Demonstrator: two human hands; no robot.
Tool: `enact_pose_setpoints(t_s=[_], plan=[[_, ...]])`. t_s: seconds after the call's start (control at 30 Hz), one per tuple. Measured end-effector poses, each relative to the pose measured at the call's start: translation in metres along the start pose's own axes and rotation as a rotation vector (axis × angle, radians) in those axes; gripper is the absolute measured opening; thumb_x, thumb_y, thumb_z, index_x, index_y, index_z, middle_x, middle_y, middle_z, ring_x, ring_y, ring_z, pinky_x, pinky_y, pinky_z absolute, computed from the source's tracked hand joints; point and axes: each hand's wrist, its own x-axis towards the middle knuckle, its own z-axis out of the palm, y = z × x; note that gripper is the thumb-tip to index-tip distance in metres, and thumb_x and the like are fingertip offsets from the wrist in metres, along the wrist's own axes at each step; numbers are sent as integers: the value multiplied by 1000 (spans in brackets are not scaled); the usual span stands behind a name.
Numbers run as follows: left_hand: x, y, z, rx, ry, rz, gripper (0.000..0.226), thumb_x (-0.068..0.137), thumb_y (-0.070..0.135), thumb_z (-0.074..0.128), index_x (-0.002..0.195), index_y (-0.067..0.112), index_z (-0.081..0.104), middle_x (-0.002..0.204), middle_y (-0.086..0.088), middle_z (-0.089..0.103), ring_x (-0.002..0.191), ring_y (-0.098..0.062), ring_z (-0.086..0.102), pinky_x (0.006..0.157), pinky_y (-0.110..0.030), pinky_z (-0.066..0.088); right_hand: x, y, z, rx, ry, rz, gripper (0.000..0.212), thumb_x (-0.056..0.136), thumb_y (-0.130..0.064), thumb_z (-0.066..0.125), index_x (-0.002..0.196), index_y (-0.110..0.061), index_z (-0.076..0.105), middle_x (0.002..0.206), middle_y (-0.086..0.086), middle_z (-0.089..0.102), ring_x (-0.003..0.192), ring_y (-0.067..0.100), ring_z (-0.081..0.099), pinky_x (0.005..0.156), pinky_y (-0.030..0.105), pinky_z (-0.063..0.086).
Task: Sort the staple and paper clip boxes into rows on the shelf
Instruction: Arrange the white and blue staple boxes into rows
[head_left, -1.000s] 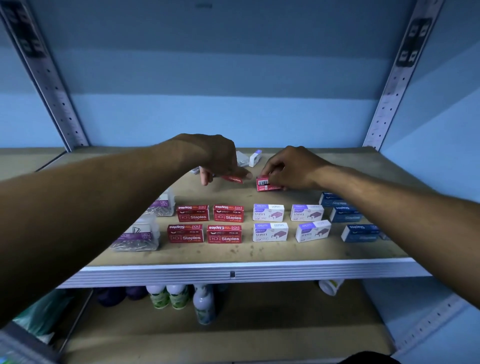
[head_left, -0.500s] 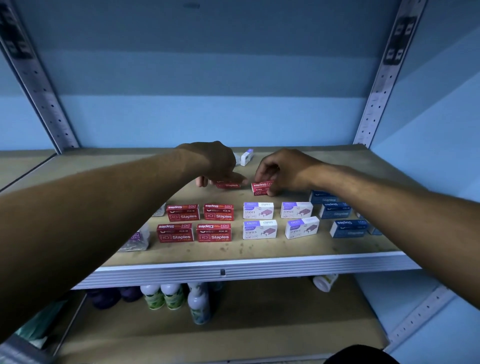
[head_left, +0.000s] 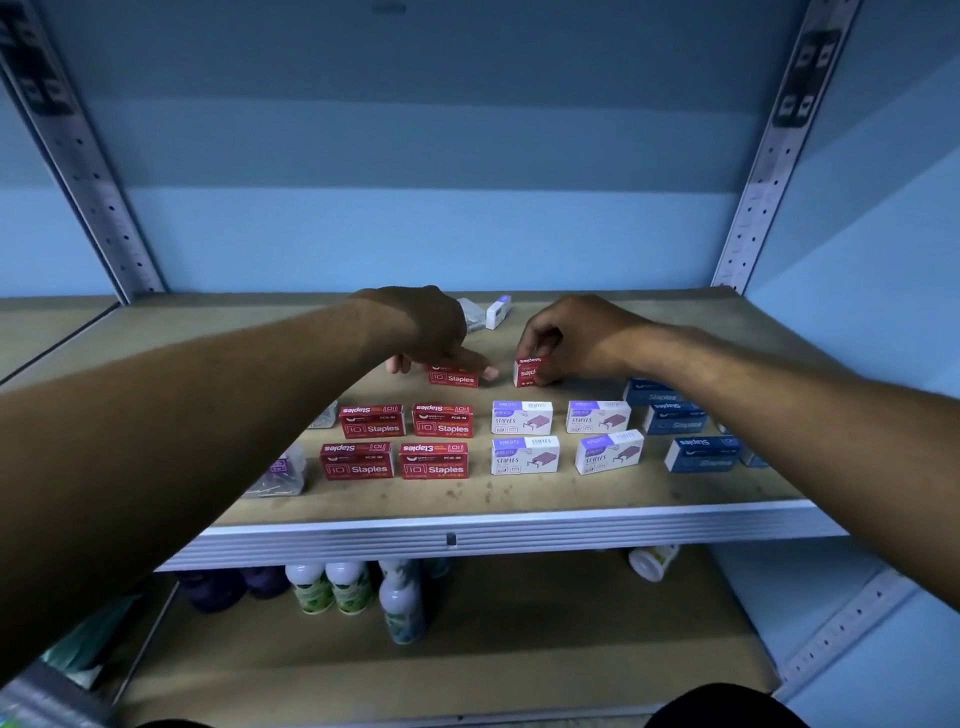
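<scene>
Since earlier frame, right-hand red box is turning up onto edge. Left hand is pressing 1 red staple box flat behind 2 red rows, fingers curled over it. Right hand is pinching second red box just beside. We are judging: lay it flat, label forward, edges aligned on shelf.

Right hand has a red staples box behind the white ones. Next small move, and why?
Probably slide the red staples box in the right hand leftward, beside the red box under the left hand. It sits behind the white staples boxes, out of the red columns.
</scene>
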Motion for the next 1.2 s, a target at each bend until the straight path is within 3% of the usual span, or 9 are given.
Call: enact_pose_setpoints(t_s=[0.17, 0.37, 0.47, 0.57, 0.8, 0.93, 1.1, 1.2], plan=[[1, -15, -1, -84, 81, 104, 61, 67, 73, 69, 87, 16, 67, 84, -5, 71, 76, -25, 72, 72, -31, 56, -5, -3, -7, 49, -8, -22, 17, 83, -30, 80, 99, -30, 78, 94, -19, 71, 90, -1, 63, 71, 17, 46], [-1, -25, 0, -104, 206, 226, 20, 75, 38, 81, 87, 25, 73, 92, 9, 72, 92, -13, 65, 79, -30, 52, -5, -9, -13, 32, 24, 5, 25, 75, -33, 86, 97, -30, 73, 89, -18, 67, 86, 4, 62, 69, 24, 44], [-1, -27, 1, -116, 225, 248, 19, 75, 31, 82, 91, 25, 74, 94, 10, 72, 93, -9, 65, 84, -33, 54, -5, -12, -15, 2, 15, 7, 16, 77, -28, 82, 89, -31, 72, 86, -17, 68, 85, 6, 62, 68, 26, 45], [0, -27, 5, -145, 254, 274, 20, 74, 28, 82, 92, 26, 74, 93, 11, 72, 92, -8, 65, 86, -33, 54, -5, -16, -15, -28, 11, -2, 25, 79, -25, 78, 102, -32, 73, 98, -13, 69, 93, 9, 63, 78, 28, 50], [-1, -24, 12, -157, 274, 300, 21, 76, 21, 80, 96, 24, 75, 96, 8, 72, 94, -9, 64, 80, -27, 51, -4, -22, -7, -115, -17, -3, 24, 85, -11, 71, 105, -25, 74, 98, -12, 67, 89, 6, 59, 67, 14, 43], [-1, -24, 14, -147, 299, 300, 18, 79, 18, 77, 97, 22, 76, 96, 6, 72, 93, -10, 64, 81, -26, 50, -4, -22, -3, -109, -14, 9, 22, 84, -15, 74, 102, -27, 74, 90, -19, 63, 90, 5, 60, 71, 19, 42], [-9, -28, 12, -141, 315, 282, 17, 81, 17, 75, 97, 22, 76, 91, 8, 71, 89, -8, 65, 78, -22, 48, -4, -27, -3, -133, -11, 2, 20, 85, -17, 73, 102, -29, 74, 97, -15, 66, 89, 4, 59, 67, 17, 42], [-19, -36, 7, -122, 310, 264, 17, 82, 17, 74, 97, 23, 76, 92, 9, 72, 90, -8, 65, 78, -22, 48, -2, -36, -3, -124, 2, -11, 20, 85, -18, 73, 102, -29, 75, 98, -14, 68, 93, 6, 61, 73, 21, 45]])
